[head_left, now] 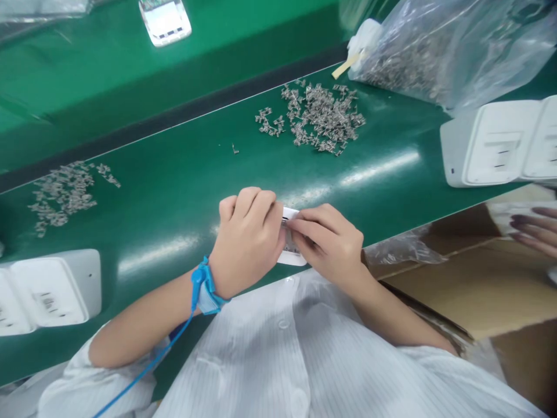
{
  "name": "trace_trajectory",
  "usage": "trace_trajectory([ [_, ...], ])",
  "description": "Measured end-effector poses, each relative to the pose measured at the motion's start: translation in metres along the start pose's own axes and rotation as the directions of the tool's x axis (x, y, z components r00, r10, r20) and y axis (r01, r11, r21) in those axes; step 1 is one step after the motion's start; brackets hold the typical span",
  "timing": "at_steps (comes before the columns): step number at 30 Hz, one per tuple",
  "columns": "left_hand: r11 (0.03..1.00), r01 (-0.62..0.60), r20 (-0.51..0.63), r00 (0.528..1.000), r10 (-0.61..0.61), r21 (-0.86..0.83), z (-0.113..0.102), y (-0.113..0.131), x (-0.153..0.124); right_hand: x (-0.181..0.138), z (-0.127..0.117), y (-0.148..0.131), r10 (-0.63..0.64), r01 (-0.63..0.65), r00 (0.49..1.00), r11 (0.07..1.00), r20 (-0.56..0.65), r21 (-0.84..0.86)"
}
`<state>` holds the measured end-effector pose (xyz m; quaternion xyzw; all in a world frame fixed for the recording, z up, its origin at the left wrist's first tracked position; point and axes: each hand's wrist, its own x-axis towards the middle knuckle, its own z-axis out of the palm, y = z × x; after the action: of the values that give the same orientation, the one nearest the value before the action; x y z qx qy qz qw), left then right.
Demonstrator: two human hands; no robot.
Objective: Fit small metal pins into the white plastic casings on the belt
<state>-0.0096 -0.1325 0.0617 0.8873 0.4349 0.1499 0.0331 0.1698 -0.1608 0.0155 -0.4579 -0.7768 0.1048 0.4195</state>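
Close to my body, at the front of the green bench, a white plastic housing (292, 258) lies between my hands, largely covered by them. My left hand (251, 241) wraps its fingers over the housing's left side; a blue wrist strap with a cord is on that wrist. The fingers of my right hand (327, 241) are pinched together at a dark slot near the housing's upper end. Whatever small piece sits in that pinch is hidden by the fingertips. Beyond my hands, one loose small metal clip (235, 149) lies on the bench.
Metal clips form a large pile (324, 116) at the back and another pile (65, 194) at left. A clear bag (418, 64) of clips sits back right. White housings stand at left (52, 290) and right (496, 142). Another person's hand (537, 229) shows above a cardboard box (452, 284).
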Motion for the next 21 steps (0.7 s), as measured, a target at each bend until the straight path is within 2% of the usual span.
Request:
trace_trajectory([
  [6, 0.997, 0.065, -0.025, 0.998, -0.066, -0.034, 0.0046, 0.0038, 0.0004, -0.0053, 0.0065, -0.0031, 0.004, -0.007, 0.998, 0.998, -0.060, -0.058],
  [10, 0.996, 0.077, -0.031, 0.996, -0.078, -0.041, 0.0061, 0.0036, 0.0011, -0.0056, 0.0076, -0.0043, 0.038, -0.041, 0.997, 0.998, -0.068, -0.041],
  [15, 0.996, 0.080, -0.033, 0.996, -0.082, -0.050, 0.0063, 0.0029, 0.0018, -0.0045, 0.0086, -0.0049, 0.019, -0.027, 0.994, 0.997, -0.107, -0.076],
  [21, 0.995, 0.079, -0.054, 0.995, -0.082, -0.061, 0.0071, 0.0035, 0.0021, -0.0027, 0.0083, -0.0068, 0.069, -0.071, 0.989, 0.997, -0.128, -0.017],
])
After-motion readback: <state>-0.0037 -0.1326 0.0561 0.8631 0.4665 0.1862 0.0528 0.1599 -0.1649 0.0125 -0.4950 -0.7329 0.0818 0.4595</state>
